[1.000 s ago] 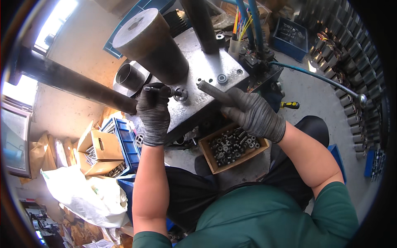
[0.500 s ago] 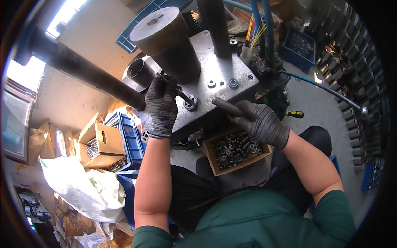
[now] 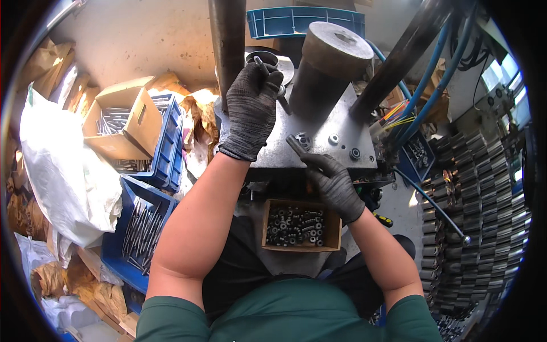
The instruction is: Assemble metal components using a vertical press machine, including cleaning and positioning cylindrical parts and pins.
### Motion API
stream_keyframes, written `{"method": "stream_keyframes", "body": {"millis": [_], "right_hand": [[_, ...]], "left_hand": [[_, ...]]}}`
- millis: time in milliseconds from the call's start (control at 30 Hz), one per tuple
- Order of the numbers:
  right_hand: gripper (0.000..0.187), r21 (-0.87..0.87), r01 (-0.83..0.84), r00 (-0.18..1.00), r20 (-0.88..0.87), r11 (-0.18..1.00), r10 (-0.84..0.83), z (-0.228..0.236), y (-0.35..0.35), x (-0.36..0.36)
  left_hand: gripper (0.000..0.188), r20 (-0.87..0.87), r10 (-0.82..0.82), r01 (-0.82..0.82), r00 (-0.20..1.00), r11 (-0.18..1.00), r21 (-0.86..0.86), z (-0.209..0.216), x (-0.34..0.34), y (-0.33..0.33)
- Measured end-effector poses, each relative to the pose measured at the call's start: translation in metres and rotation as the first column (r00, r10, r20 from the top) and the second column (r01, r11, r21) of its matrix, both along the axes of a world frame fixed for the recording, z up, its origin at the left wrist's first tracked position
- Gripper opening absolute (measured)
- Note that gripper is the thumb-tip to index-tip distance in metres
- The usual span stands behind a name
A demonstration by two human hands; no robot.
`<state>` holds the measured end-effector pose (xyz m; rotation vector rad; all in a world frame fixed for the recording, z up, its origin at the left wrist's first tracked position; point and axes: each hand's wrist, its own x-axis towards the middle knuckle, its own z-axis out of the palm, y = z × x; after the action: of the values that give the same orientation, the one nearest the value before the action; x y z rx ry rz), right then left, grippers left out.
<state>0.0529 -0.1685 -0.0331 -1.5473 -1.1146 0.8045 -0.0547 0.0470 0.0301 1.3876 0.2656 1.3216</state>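
In a dark grey knitted glove, my left hand is closed round a slim dark metal shaft. A small ring sits partway along the shaft, and its lower end hangs over the metal plate. My right hand, gloved as well, grips a short thick metal rod at the plate's front edge. Just behind the rod's tip lies a round slotted metal part. Two small bearing-like rings, one light and one darker, lie to its right.
A heavy metal cylinder rises over the plate between two posts. Below stands a box of small metal parts. Blue crates of rods, a carton and a white sack are at left; stacked metal tubes at right.
My view has swung left, so the bench appears turned and shifted right. Both hands keep hold of their pieces; the shaft's lower end no longer meets the round slotted part.
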Motion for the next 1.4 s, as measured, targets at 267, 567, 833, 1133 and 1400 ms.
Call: {"method": "stream_keyframes", "body": {"millis": [267, 567, 833, 1133, 1400], "right_hand": [[0.038, -0.166, 0.214, 0.589, 0.808, 0.963, 0.008, 0.025, 0.131, -0.001], [0.043, -0.269, -0.149, 0.208, 0.932, 0.952, 0.296, 0.028, 0.069, 0.033], [0.041, -0.198, -0.145, 0.127, 0.968, 0.969, 0.217, 0.009, 0.007, 0.041], [0.026, -0.128, 0.019, 0.841, 0.538, 0.992, 0.053, -0.008, -0.104, 0.074], [0.017, -0.516, 0.437, 0.899, 0.265, 0.737, -0.349, -0.043, -0.231, 0.224]], "left_hand": [[0.011, -0.179, 0.262, -0.227, 0.948, 0.954, 0.194, -0.013, -0.013, 0.023], [0.016, -0.217, 0.367, -0.276, 0.904, 0.892, 0.358, -0.005, -0.013, 0.012], [0.016, -0.375, 0.255, -0.016, 0.891, 0.843, 0.537, -0.005, -0.005, -0.017], [0.018, -0.601, 0.381, 0.362, 0.703, 0.536, 0.763, -0.029, 0.009, -0.048], [0.025, -0.756, 0.418, 0.601, 0.504, 0.459, 0.654, -0.056, -0.007, -0.075]]}}
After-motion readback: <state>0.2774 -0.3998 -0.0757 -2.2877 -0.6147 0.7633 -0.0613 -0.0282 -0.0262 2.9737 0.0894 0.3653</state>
